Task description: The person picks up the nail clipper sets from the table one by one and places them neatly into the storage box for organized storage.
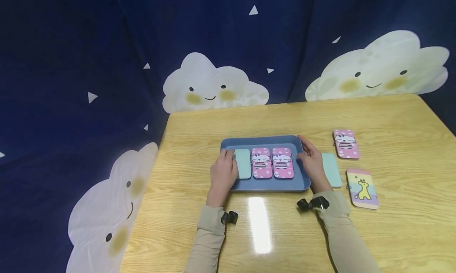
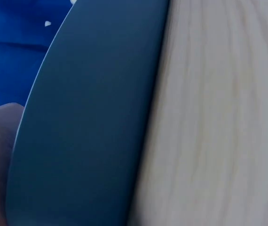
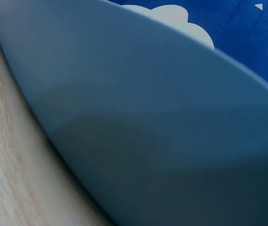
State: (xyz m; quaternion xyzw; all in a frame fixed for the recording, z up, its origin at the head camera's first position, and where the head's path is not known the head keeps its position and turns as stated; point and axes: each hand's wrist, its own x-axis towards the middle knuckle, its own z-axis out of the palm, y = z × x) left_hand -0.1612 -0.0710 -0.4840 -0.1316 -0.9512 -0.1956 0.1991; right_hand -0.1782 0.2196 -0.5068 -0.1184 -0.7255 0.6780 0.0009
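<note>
A shallow blue tray lies on the wooden table. My left hand grips its left end, fingers curled over the rim. At the opposite end my right hand holds the rim, thumb on the inside and fingers along the outside. Inside the tray, side by side, are a mint-green tin, partly covered by my left hand, and two pink cat-print tins, one in the middle and one to the right. The tray's outer wall fills much of both wrist views.
Right of the tray, a mint-green tin lies partly behind my right hand. Beyond it are a pink cat-print tin and a striped giraffe tin. A dark blue curtain with clouds hangs behind the table.
</note>
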